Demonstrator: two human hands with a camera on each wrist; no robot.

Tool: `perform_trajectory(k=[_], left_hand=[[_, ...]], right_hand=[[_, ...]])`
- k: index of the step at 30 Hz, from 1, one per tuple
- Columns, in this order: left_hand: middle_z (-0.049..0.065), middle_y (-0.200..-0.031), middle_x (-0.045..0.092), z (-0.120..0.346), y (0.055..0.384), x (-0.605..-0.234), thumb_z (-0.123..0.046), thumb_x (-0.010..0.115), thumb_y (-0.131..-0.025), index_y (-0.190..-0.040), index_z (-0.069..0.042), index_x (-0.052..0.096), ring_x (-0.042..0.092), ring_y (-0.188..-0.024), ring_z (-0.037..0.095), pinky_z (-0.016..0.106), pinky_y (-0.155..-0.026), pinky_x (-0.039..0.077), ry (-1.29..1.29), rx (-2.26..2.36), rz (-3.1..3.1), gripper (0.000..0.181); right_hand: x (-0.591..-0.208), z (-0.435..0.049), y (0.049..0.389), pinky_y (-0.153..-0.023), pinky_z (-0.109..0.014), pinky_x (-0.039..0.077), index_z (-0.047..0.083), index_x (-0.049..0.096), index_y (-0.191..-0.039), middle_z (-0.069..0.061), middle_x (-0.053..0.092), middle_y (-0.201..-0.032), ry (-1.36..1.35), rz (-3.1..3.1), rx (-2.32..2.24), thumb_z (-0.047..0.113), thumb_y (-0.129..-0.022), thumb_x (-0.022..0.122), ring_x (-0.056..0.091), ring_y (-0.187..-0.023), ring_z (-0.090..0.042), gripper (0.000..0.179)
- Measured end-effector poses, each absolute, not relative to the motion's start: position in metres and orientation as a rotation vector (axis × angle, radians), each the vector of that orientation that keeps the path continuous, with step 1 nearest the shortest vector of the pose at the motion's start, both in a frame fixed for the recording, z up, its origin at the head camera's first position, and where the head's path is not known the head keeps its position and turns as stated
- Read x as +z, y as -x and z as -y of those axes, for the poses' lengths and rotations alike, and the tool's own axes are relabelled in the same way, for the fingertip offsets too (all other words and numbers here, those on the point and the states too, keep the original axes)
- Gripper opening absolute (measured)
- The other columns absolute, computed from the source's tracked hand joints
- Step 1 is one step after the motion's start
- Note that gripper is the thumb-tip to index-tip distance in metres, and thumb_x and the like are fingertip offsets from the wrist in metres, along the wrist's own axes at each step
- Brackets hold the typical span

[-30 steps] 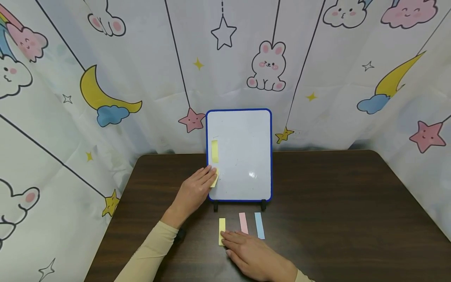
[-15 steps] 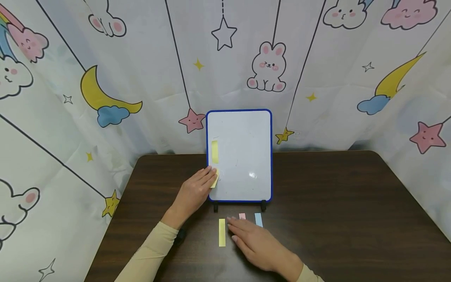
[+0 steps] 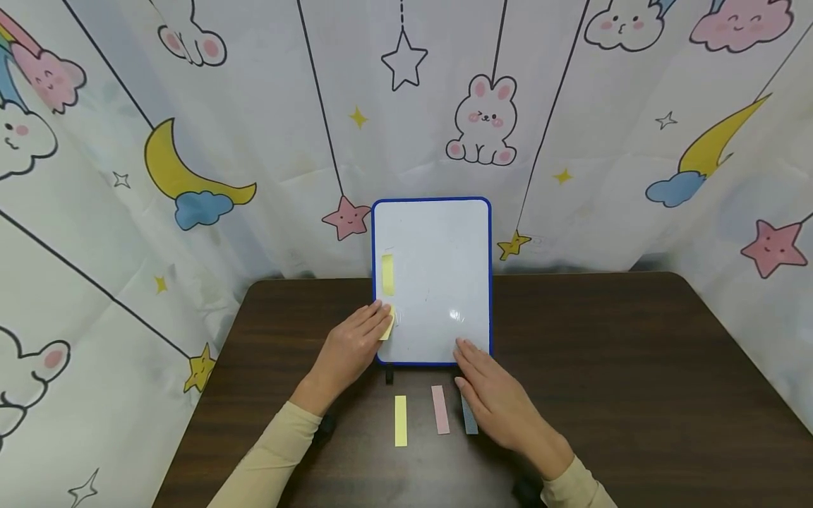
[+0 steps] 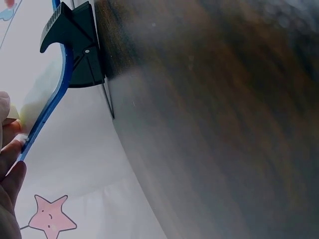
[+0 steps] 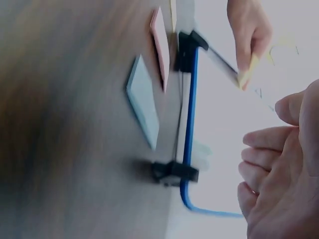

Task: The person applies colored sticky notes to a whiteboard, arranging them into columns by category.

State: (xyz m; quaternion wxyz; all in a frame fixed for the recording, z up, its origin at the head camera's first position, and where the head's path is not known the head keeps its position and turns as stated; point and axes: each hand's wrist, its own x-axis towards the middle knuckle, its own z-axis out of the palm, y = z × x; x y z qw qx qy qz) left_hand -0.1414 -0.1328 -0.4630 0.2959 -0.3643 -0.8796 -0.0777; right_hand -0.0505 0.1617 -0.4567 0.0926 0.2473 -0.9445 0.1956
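Observation:
A blue-framed whiteboard (image 3: 438, 282) stands upright at the table's middle. My left hand (image 3: 352, 342) is at its left edge, where it pinches a yellow sticky note (image 3: 387, 330) against or close to the white surface. That note is partly hidden by the fingers. Above it, another yellow note (image 3: 388, 275) is on the board. My right hand (image 3: 504, 402), fingers straight and holding nothing, is in front of the board's lower right corner. Beneath it lies a blue pad of sticky notes (image 3: 471, 421), partly covered. A pink pad (image 3: 440, 409) and a yellow pad (image 3: 401, 421) lie to its left.
Black clip feet (image 5: 174, 172) hold up the board's lower edge; in the head view only the left foot (image 3: 389, 375) shows. Dark wooden table (image 3: 635, 395) extends on both sides. A printed curtain (image 3: 279, 92) hangs behind.
My right hand has moved from the yellow pad across the pink and blue pads, up and right to the board's lower corner. The left hand stays at the same note.

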Motion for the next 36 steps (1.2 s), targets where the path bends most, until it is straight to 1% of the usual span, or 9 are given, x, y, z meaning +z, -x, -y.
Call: perform_trajectory(k=[4, 6, 8, 17, 21, 25, 28, 32, 36], left_hand=[[0.008, -0.136, 0.068, 0.132, 0.141, -0.462, -0.007, 0.087, -0.080, -0.129, -0.006, 0.071, 0.064, -0.129, 0.023, 0.040, -0.110, 0.051, 0.970, -0.205, 2.327, 0.051], [0.008, -0.136, 0.068, 0.131, 0.141, -0.461, -0.007, 0.087, -0.079, -0.128, -0.006, 0.071, 0.064, -0.129, 0.023, 0.040, -0.109, 0.051, 0.972, -0.205, 2.321, 0.051], [0.008, -0.136, 0.068, 0.131, 0.141, -0.461, -0.008, 0.088, -0.079, -0.128, -0.006, 0.071, 0.064, -0.129, 0.023, 0.040, -0.109, 0.051, 0.972, -0.205, 2.318, 0.052], [0.008, -0.136, 0.068, 0.131, 0.140, -0.462, -0.009, 0.089, -0.077, -0.128, -0.006, 0.071, 0.064, -0.129, 0.024, 0.041, -0.109, 0.051, 0.968, -0.214, 2.315, 0.054], [0.009, -0.138, 0.066, 0.131, 0.139, -0.461, -0.012, 0.087, -0.080, -0.129, -0.005, 0.070, 0.063, -0.131, 0.024, 0.041, -0.110, 0.050, 0.973, -0.210, 2.336, 0.052], [0.009, -0.140, 0.065, 0.130, 0.138, -0.461, -0.014, 0.084, -0.084, -0.132, -0.004, 0.068, 0.061, -0.133, 0.024, 0.040, -0.111, 0.050, 0.977, -0.193, 2.360, 0.052], [0.010, -0.141, 0.064, 0.130, 0.137, -0.461, -0.015, 0.083, -0.085, -0.133, -0.004, 0.068, 0.060, -0.134, 0.024, 0.040, -0.111, 0.050, 0.975, -0.188, 2.370, 0.052], [0.009, -0.142, 0.064, 0.131, 0.137, -0.462, -0.015, 0.083, -0.085, -0.133, -0.005, 0.068, 0.060, -0.135, 0.024, 0.040, -0.112, 0.049, 0.969, -0.182, 2.376, 0.051], [0.009, -0.141, 0.064, 0.132, 0.137, -0.462, -0.015, 0.084, -0.084, -0.132, -0.005, 0.068, 0.060, -0.134, 0.024, 0.040, -0.112, 0.049, 0.969, -0.173, 2.375, 0.052]], right_hand=[[-0.458, -0.171, 0.061, -0.129, -0.022, 0.001, -0.001, 0.042, -0.153, -0.012, 0.031, -0.167, -0.676, 2.802, 0.527, 0.027, -0.106, 0.051, 0.032, -0.155, -0.029, 0.056], [-0.458, -0.174, 0.065, -0.129, -0.024, -0.002, -0.001, 0.039, -0.155, -0.013, 0.028, -0.168, -0.640, 2.816, 0.516, 0.028, -0.106, 0.051, 0.029, -0.156, -0.030, 0.058], [-0.458, -0.176, 0.069, -0.130, -0.027, 0.001, -0.001, 0.037, -0.155, -0.013, 0.026, -0.169, -0.613, 2.812, 0.507, 0.028, -0.106, 0.050, 0.027, -0.156, -0.030, 0.059], [-0.461, -0.182, 0.077, -0.128, -0.023, -0.005, -0.002, 0.036, -0.156, -0.014, 0.023, -0.169, -0.571, 2.842, 0.513, 0.028, -0.105, 0.050, 0.025, -0.157, -0.031, 0.060], [-0.462, -0.182, 0.076, -0.127, -0.022, -0.006, -0.001, 0.036, -0.156, -0.014, 0.023, -0.170, -0.565, 2.853, 0.527, 0.028, -0.105, 0.050, 0.025, -0.157, -0.031, 0.060], [-0.463, -0.182, 0.076, -0.132, -0.035, 0.009, -0.001, 0.036, -0.156, -0.013, 0.023, -0.170, -0.564, 2.851, 0.521, 0.028, -0.105, 0.049, 0.025, -0.157, -0.031, 0.059], [-0.463, -0.182, 0.076, -0.130, -0.046, 0.020, 0.000, 0.036, -0.156, -0.012, 0.022, -0.170, -0.556, 2.857, 0.524, 0.028, -0.105, 0.050, 0.024, -0.157, -0.030, 0.060], [-0.464, -0.182, 0.077, -0.132, -0.034, 0.007, 0.000, 0.035, -0.157, -0.011, 0.020, -0.170, -0.549, 2.870, 0.544, 0.029, -0.105, 0.049, 0.022, -0.158, -0.029, 0.060], [-0.465, -0.181, 0.077, -0.126, -0.020, -0.008, 0.000, 0.035, -0.157, -0.011, 0.020, -0.171, -0.552, 2.872, 0.548, 0.029, -0.106, 0.049, 0.022, -0.158, -0.029, 0.060]])
